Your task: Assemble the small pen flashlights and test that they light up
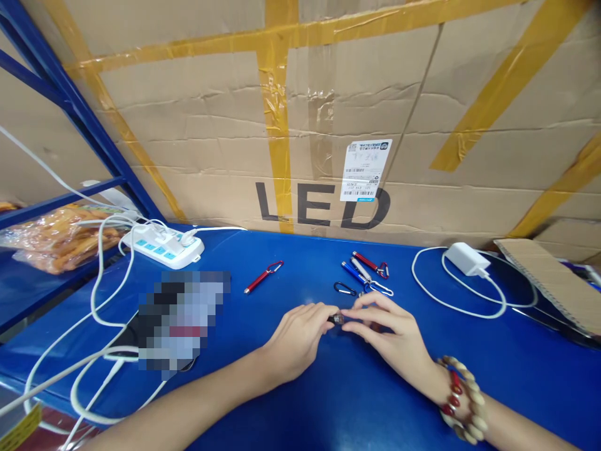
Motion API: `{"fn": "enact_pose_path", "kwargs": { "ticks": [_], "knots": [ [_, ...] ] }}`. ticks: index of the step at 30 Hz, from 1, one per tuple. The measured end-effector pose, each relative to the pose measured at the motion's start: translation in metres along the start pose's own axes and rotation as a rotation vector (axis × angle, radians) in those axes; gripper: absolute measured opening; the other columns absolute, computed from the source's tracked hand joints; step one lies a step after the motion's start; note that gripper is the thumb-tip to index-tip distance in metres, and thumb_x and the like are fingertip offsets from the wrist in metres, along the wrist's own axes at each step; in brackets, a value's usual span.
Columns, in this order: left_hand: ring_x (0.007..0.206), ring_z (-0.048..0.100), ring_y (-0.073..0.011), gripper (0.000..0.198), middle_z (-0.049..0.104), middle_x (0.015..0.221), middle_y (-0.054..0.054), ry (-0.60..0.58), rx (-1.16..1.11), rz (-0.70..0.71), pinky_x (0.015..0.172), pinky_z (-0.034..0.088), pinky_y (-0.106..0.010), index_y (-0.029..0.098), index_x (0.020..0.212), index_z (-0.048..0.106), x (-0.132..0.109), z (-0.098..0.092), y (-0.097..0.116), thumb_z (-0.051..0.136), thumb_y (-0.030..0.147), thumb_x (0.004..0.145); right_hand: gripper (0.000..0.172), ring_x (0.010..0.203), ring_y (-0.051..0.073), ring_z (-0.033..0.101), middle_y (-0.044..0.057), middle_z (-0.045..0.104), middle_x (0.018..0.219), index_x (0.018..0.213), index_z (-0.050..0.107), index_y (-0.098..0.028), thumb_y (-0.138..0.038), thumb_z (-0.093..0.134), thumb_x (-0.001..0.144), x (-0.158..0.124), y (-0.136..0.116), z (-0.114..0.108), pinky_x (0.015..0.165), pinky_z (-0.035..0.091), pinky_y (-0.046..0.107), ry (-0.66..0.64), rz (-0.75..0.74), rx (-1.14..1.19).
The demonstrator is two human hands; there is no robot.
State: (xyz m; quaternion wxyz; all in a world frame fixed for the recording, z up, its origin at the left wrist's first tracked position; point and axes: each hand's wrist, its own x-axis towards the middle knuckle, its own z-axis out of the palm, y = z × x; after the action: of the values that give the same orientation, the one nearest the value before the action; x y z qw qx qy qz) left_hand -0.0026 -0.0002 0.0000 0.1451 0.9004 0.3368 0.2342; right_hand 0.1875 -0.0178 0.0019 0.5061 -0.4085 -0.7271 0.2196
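My left hand (300, 338) is closed around a small black flashlight (335, 319), and only its dark end with a shiny tip shows past the fingers. Thumb and fingertips of my right hand (392, 326) pinch at that tip from the other side. Just beyond the hands lies a black carabiner (345, 289). Beside it are a blue mini flashlight (353, 272), a silver one (360, 268) and a red one (366, 260), with carabiner clips. Another red mini flashlight (257, 282) with a clip rests apart, to the left.
A white power strip (162, 245) with plugs and looping cables sits at the back left, near a blurred-out phone-like device (176, 322). On the right are a white charger (467, 259) with its cable and a cardboard piece (554, 288). A large carton (211, 138) walls off the blue table's (300, 250) back.
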Motion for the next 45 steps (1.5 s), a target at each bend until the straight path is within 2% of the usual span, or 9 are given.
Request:
{"fn": "enact_pose_path", "kwargs": {
  "ticks": [4, 6, 9, 12, 17, 23, 33, 45],
  "knots": [
    [0.071, 0.057, -0.0154, 0.021, 0.061, 0.077, -0.002, -0.017, -0.069, 0.044, 0.066, 0.044, -0.024, 0.018, 0.098, 0.050, 0.000, -0.002, 0.002, 0.032, 0.011, 0.089, 0.009, 0.067, 0.015, 0.061, 0.004, 0.062, 0.079, 0.080, 0.075, -0.029, -0.030, 0.067, 0.076, -0.002, -0.002, -0.001, 0.058, 0.053, 0.026, -0.019, -0.043, 0.030],
    [0.068, 0.056, -0.0143, 0.022, 0.060, 0.075, -0.001, -0.053, -0.117, 0.065, 0.064, 0.043, -0.023, 0.018, 0.094, 0.050, -0.001, -0.004, 0.003, 0.030, 0.010, 0.089, 0.014, 0.064, 0.014, 0.061, 0.005, 0.061, 0.079, 0.077, 0.075, -0.028, -0.034, 0.063, 0.079, -0.002, -0.003, -0.001, 0.056, 0.053, 0.026, -0.046, -0.027, 0.059],
    [0.066, 0.056, -0.0129, 0.021, 0.060, 0.074, 0.000, -0.107, -0.174, 0.026, 0.062, 0.043, -0.021, 0.019, 0.093, 0.050, -0.001, -0.008, 0.004, 0.031, 0.009, 0.089, 0.021, 0.058, 0.012, 0.059, 0.005, 0.059, 0.079, 0.072, 0.075, -0.026, -0.039, 0.060, 0.081, -0.004, -0.003, 0.000, 0.052, 0.051, 0.025, -0.081, 0.008, 0.073],
    [0.068, 0.058, -0.0125, 0.018, 0.062, 0.078, 0.000, -0.147, -0.213, -0.018, 0.063, 0.044, -0.021, 0.019, 0.092, 0.049, -0.002, -0.009, 0.005, 0.034, 0.010, 0.089, 0.023, 0.059, 0.013, 0.057, 0.004, 0.058, 0.076, 0.067, 0.074, -0.026, -0.040, 0.061, 0.079, -0.004, -0.002, 0.000, 0.051, 0.048, 0.025, -0.081, 0.010, 0.043],
    [0.078, 0.062, -0.0136, 0.015, 0.066, 0.090, -0.003, -0.170, -0.252, -0.007, 0.070, 0.047, -0.022, 0.020, 0.091, 0.048, -0.002, -0.008, 0.005, 0.036, 0.011, 0.089, 0.026, 0.061, 0.013, 0.055, 0.002, 0.056, 0.070, 0.060, 0.072, -0.024, -0.043, 0.065, 0.075, -0.002, -0.001, 0.001, 0.052, 0.043, 0.025, -0.102, 0.032, 0.016],
    [0.088, 0.063, -0.0155, 0.014, 0.067, 0.097, -0.004, -0.141, -0.202, 0.038, 0.076, 0.048, -0.024, 0.019, 0.091, 0.050, -0.001, -0.005, 0.002, 0.038, 0.013, 0.091, 0.030, 0.054, 0.010, 0.049, 0.001, 0.053, 0.068, 0.057, 0.068, -0.020, -0.045, 0.066, 0.073, -0.002, 0.002, 0.004, 0.048, 0.040, 0.023, -0.147, 0.137, 0.032],
    [0.085, 0.063, -0.0179, 0.016, 0.067, 0.091, -0.006, -0.083, -0.064, 0.018, 0.075, 0.049, -0.029, 0.017, 0.097, 0.052, -0.003, 0.002, -0.002, 0.036, 0.019, 0.093, 0.034, 0.054, 0.011, 0.047, 0.001, 0.052, 0.066, 0.049, 0.055, -0.018, -0.041, 0.066, 0.072, 0.001, -0.002, 0.009, 0.048, 0.042, 0.023, -0.150, 0.270, 0.073],
    [0.078, 0.062, -0.0186, 0.020, 0.066, 0.087, -0.005, -0.032, 0.017, 0.015, 0.070, 0.048, -0.030, 0.017, 0.097, 0.054, -0.003, 0.005, -0.003, 0.035, 0.023, 0.094, 0.029, 0.058, 0.012, 0.049, 0.001, 0.052, 0.065, 0.051, 0.051, -0.018, -0.032, 0.064, 0.073, 0.000, 0.004, 0.010, 0.051, 0.042, 0.024, -0.156, 0.300, 0.105]
  ]
}}
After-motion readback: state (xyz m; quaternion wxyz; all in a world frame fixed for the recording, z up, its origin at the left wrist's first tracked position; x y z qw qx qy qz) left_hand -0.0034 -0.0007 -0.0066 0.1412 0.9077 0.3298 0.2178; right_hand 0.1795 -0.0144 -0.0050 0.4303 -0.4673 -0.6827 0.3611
